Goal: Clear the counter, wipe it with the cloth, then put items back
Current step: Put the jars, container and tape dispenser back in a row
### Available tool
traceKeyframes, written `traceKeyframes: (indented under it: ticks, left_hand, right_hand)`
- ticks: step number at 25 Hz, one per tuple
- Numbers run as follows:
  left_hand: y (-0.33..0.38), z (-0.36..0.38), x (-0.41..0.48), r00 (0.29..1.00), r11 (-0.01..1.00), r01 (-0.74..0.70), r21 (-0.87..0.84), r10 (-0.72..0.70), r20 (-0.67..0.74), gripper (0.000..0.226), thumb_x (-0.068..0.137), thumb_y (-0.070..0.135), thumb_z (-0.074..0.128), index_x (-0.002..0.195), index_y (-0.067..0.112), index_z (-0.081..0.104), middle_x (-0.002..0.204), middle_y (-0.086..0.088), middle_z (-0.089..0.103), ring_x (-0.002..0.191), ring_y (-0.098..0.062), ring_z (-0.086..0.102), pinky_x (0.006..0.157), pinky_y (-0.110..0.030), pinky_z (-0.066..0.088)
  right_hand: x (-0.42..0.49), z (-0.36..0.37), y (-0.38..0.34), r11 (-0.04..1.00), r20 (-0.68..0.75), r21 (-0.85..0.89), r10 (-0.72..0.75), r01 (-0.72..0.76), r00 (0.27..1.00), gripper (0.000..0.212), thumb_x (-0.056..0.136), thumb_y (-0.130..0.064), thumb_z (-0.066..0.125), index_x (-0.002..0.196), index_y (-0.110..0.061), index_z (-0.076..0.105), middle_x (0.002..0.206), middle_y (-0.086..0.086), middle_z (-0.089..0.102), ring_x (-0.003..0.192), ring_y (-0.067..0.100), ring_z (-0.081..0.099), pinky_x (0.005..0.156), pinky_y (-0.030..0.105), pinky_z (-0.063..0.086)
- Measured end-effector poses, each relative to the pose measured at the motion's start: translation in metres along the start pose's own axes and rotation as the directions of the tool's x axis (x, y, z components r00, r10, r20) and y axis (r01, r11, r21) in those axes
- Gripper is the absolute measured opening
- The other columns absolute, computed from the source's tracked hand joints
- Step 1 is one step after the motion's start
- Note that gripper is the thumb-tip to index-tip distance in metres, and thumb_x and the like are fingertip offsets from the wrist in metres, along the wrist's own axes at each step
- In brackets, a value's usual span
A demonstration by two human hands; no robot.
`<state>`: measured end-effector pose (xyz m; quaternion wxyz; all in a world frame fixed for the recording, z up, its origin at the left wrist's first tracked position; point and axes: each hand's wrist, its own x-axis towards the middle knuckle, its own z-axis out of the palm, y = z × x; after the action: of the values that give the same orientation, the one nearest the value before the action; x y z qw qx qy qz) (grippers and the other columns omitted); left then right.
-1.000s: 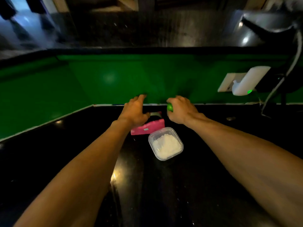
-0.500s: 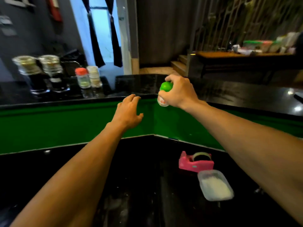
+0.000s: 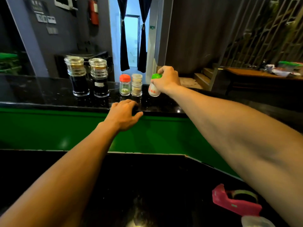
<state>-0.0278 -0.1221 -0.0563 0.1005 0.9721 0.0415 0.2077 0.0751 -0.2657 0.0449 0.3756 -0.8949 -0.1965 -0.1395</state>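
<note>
Green-capped and white-bodied, the shaker [image 3: 154, 89] is wrapped by the curled fingers [image 3: 166, 70] of the right hand [image 3: 168, 81], gripped from above over the upper counter [image 3: 41, 92]; whether its base touches the stone cannot be told. It is at the right end of a row, a small gap apart from one clear-lidded jar [image 3: 136, 85], which touches one red-capped jar [image 3: 125, 85]. Further left are two tall glass dispensers [image 3: 78, 76], dark inside. The left hand [image 3: 123, 115] holds nothing, its fingers [image 3: 129, 103] loosely spread over that counter's front edge, above the green panel [image 3: 49, 128]. On the lower counter [image 3: 147, 185], near the right edge under the right forearm, lie one pink tape dispenser [image 3: 234, 202] and one plastic tub [image 3: 255, 222].
</note>
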Motion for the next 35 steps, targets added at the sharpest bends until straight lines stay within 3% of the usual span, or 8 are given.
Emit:
traceKeyframes:
  ticks: [3,7,10,13,17,22,29,35]
  left_hand:
    - [-0.012,0.013,-0.006,0.993,0.996,-0.088,-0.003,0.087,-0.075,0.068,0.081,0.069,0.038,0.128,0.022,0.051,0.135,0.001,0.051,0.127,-0.02,0.045,0.106,-0.041,0.027]
    - [-0.014,0.026,-0.01,0.98,0.985,-0.108,0.132,0.129,-0.155,0.075,0.079,0.073,0.04,0.132,0.022,0.044,0.141,-0.001,0.045,0.13,-0.02,0.039,0.107,-0.04,0.022]
    - [-0.014,0.028,-0.009,0.975,0.983,-0.119,0.139,0.143,-0.172,0.073,0.08,0.074,0.038,0.13,0.021,0.046,0.138,-0.001,0.047,0.127,-0.021,0.041,0.104,-0.039,0.024]
    - [-0.01,0.027,-0.007,0.983,0.993,-0.066,0.101,0.082,-0.165,0.069,0.081,0.074,0.029,0.124,0.023,0.048,0.131,0.0,0.05,0.124,-0.021,0.042,0.103,-0.041,0.025]
    - [0.027,0.033,-0.011,0.988,1.0,-0.001,0.029,0.005,-0.153,0.065,0.085,0.068,0.033,0.122,0.019,0.051,0.128,-0.006,0.051,0.13,-0.025,0.038,0.112,-0.051,0.018]
    - [0.109,0.044,-0.016,0.99,0.989,-0.073,-0.129,0.056,-0.13,0.055,0.092,0.057,0.044,0.129,0.016,0.049,0.134,-0.009,0.05,0.138,-0.027,0.031,0.116,-0.054,0.013]
    - [0.225,0.089,-0.044,0.967,0.943,-0.255,-0.213,0.249,-0.058,0.057,0.09,0.05,0.053,0.132,0.011,0.048,0.136,-0.013,0.049,0.137,-0.03,0.033,0.113,-0.048,0.024]
    - [0.296,0.142,-0.086,0.938,0.928,-0.265,-0.264,0.311,0.151,0.061,0.089,0.044,0.059,0.136,0.01,0.043,0.139,-0.016,0.045,0.134,-0.033,0.036,0.108,-0.047,0.029]
  right_hand:
    - [0.021,0.029,0.006,1.0,0.016,0.002,0.012,-0.012,1.0,0.039,0.083,-0.022,0.074,0.119,-0.015,0.06,0.119,0.006,0.059,0.105,0.019,0.056,0.077,0.027,0.045]
    - [0.038,0.055,0.01,0.999,0.017,-0.033,-0.004,0.005,1.0,0.03,0.086,-0.018,0.068,0.115,-0.015,0.063,0.112,0.005,0.062,0.096,0.015,0.054,0.075,0.028,0.045]
    - [0.035,0.054,0.013,1.0,0.021,-0.023,-0.012,0.013,1.0,0.035,0.086,-0.022,0.069,0.12,-0.015,0.063,0.12,0.005,0.063,0.109,0.021,0.059,0.087,0.032,0.05]
    - [0.021,0.033,0.018,0.999,0.017,-0.028,-0.034,0.035,0.999,0.057,0.083,-0.031,0.07,0.136,-0.018,0.053,0.138,0.002,0.056,0.125,0.02,0.051,0.1,0.03,0.045]
    - [-0.022,-0.015,0.047,1.0,-0.025,-0.006,-0.004,0.004,1.0,0.05,0.084,-0.032,0.069,0.131,-0.02,0.056,0.129,0.002,0.058,0.118,0.018,0.055,0.094,0.028,0.046]
    - [-0.101,-0.07,0.111,0.997,-0.051,-0.073,0.021,-0.025,0.998,0.044,0.085,-0.034,0.068,0.126,-0.022,0.059,0.124,0.001,0.059,0.109,0.019,0.059,0.092,0.036,0.05]
    - [-0.21,-0.153,0.232,0.909,0.108,-0.206,0.39,-0.363,0.915,0.052,0.089,-0.034,0.067,0.135,-0.019,0.05,0.135,0.004,0.053,0.112,0.023,0.057,0.093,0.037,0.048]
    - [-0.316,-0.159,0.333,0.7,0.16,-0.415,0.685,-0.581,0.71,0.102,0.073,-0.06,0.074,0.15,-0.012,0.027,0.152,0.014,0.034,0.136,0.035,0.037,0.107,0.044,0.039]
